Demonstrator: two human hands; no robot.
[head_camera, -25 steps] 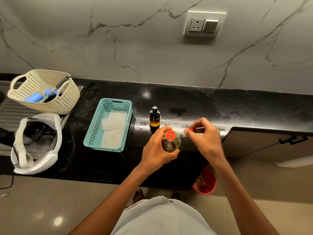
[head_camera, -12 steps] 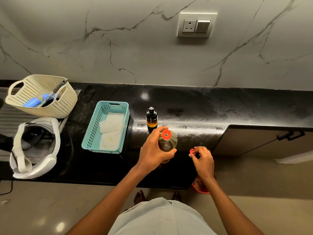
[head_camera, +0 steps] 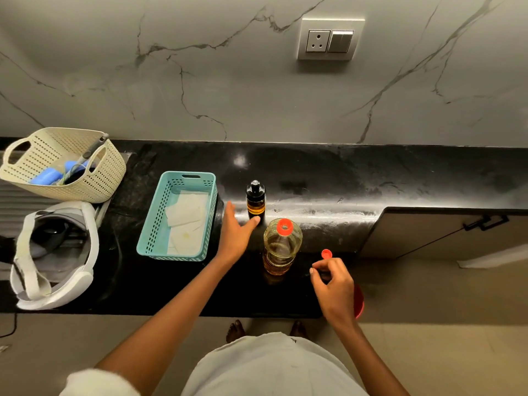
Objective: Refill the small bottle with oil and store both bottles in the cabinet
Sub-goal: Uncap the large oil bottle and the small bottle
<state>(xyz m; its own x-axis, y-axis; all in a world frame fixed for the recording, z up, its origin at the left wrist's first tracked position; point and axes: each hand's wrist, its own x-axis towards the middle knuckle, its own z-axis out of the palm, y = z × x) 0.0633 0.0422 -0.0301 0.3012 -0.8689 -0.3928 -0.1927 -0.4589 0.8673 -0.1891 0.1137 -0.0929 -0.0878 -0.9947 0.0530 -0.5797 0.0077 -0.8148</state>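
Left hand [head_camera: 234, 235] spread at centre frame, thumb at base of small bottle [head_camera: 255, 200]; likely reaching to take it for uncapping. Small bottle upright on desk [head_camera: 371, 178], black top on, some amber oil showing. Large oil bottle [head_camera: 282, 247] upright just lower right of it, mouth open, ready for pouring. Red cap [head_camera: 326, 254] parked on desk right of it, clear of pour. Right hand [head_camera: 333, 284] just below cap, fingers loosely curled, empty. Cabinet door [head_camera: 428, 232] at right.

Head view, down onto countertop [head_camera: 314, 172]
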